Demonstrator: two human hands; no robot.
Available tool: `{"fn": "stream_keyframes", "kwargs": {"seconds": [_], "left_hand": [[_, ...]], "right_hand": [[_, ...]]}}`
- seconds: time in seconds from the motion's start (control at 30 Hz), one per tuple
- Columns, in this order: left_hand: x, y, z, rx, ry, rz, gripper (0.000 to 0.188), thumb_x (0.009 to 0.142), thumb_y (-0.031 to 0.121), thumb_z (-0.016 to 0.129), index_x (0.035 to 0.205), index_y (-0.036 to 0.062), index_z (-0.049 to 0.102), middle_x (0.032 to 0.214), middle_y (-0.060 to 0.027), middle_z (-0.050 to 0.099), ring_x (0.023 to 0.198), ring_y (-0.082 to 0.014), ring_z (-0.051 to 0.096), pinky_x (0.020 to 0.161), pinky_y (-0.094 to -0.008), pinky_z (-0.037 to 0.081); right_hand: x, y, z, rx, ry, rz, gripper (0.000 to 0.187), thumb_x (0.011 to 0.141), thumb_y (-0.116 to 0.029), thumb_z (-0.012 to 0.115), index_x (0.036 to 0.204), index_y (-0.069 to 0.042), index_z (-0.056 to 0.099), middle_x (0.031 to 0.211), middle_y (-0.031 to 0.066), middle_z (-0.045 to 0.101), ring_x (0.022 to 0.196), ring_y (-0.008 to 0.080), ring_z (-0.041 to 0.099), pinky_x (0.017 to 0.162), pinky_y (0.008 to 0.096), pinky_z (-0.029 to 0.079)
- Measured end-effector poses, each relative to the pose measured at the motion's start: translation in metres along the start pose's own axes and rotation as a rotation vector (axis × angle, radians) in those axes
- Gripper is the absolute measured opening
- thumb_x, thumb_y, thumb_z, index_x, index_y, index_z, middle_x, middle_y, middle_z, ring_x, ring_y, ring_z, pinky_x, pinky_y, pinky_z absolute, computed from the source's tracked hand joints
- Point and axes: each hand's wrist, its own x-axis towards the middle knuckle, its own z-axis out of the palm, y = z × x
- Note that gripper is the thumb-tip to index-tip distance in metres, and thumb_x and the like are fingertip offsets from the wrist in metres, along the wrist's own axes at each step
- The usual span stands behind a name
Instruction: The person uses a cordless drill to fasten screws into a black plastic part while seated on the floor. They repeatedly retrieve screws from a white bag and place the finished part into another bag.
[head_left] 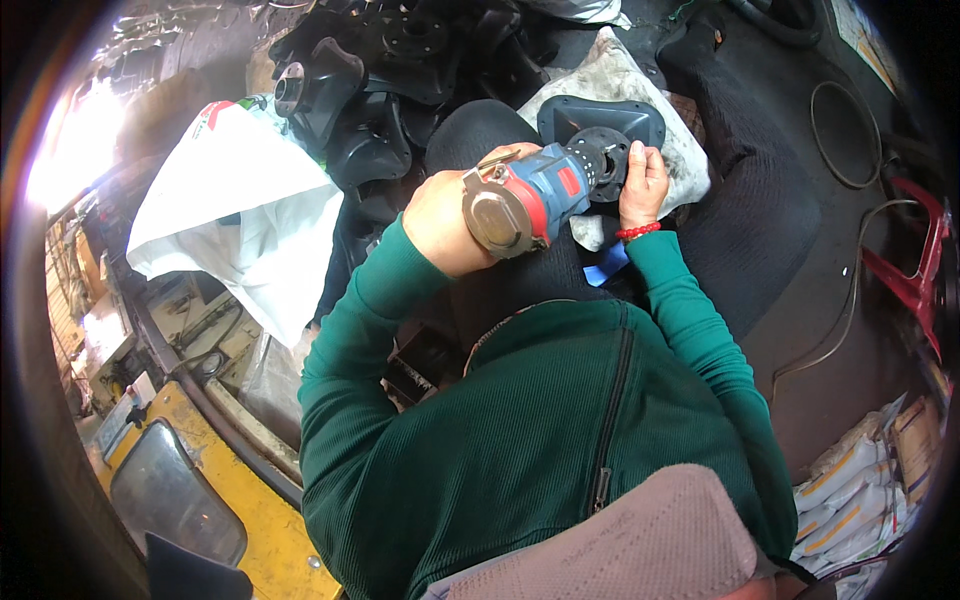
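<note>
My left hand (440, 222) is closed around a blue and red cordless drill (548, 190). Its chuck end meets the round flange of a black funnel-shaped part (632, 118); the exact contact point is hidden. My right hand (643, 188), wearing a red bead bracelet (638, 231), grips that flange at its right side, fingertips close to the chuck. The black part lies over a smudged white cloth-like pad (685, 172) across my lap. I cannot make out any screw or bit at the flange.
A heap of similar black parts (405, 75) lies at the far left, beside a white sack (240, 205). A yellow panel (190, 450) stands near left. On the right are a red frame (918, 262), a thin hose (848, 335) and several packets (845, 490).
</note>
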Motion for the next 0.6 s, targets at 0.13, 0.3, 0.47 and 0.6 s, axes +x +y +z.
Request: {"fn": "stream_keyframes", "kwargs": {"seconds": [0.13, 0.3, 0.47, 0.6], "left_hand": [[0.005, 0.005, -0.002, 0.03, -0.044, -0.032, 0.042, 0.066, 0.018, 0.075, 0.105, 0.0096, 0.063, 0.088, -0.0131, 0.068, 0.083, -0.0325, 0.065, 0.074, -0.0386, 0.053], [0.004, -0.006, 0.003, 0.079, -0.051, -0.013, 0.041, 0.066, 0.019, 0.074, 0.105, 0.0096, 0.063, 0.088, -0.0133, 0.067, 0.082, -0.0328, 0.065, 0.074, -0.039, 0.053], [0.005, -0.017, 0.008, 0.124, -0.042, 0.001, 0.041, 0.067, 0.019, 0.074, 0.105, 0.0096, 0.064, 0.088, -0.0135, 0.067, 0.082, -0.0331, 0.065, 0.074, -0.0395, 0.052], [0.013, -0.006, -0.001, 0.114, -0.049, 0.005, 0.04, 0.067, 0.019, 0.074, 0.104, 0.0097, 0.064, 0.087, -0.0137, 0.067, 0.082, -0.0333, 0.065, 0.074, -0.0398, 0.052]], "right_hand": [[0.003, 0.001, 0.003, 0.115, -0.006, 0.02, 0.023, 0.095, -0.021, 0.058, 0.078, -0.004, 0.059, 0.071, -0.0051, 0.054, 0.069, 0.0037, 0.045, 0.062, 0.0221, 0.04], [0.006, -0.009, 0.005, 0.149, -0.058, 0.032, 0.021, 0.095, -0.021, 0.057, 0.095, -0.002, 0.066, 0.084, -0.0009, 0.064, 0.079, 0.0056, 0.055, 0.072, 0.0214, 0.044], [0.009, -0.004, 0.001, 0.112, -0.116, 0.071, 0.023, 0.096, -0.021, 0.057, 0.099, -0.001, 0.067, 0.088, 0.001, 0.066, 0.083, 0.0069, 0.057, 0.076, 0.0218, 0.046], [0.008, -0.004, 0.002, 0.172, -0.106, 0.088, 0.023, 0.096, -0.02, 0.056, 0.099, -0.001, 0.067, 0.088, 0.001, 0.066, 0.083, 0.0069, 0.057, 0.076, 0.0222, 0.046]]}}
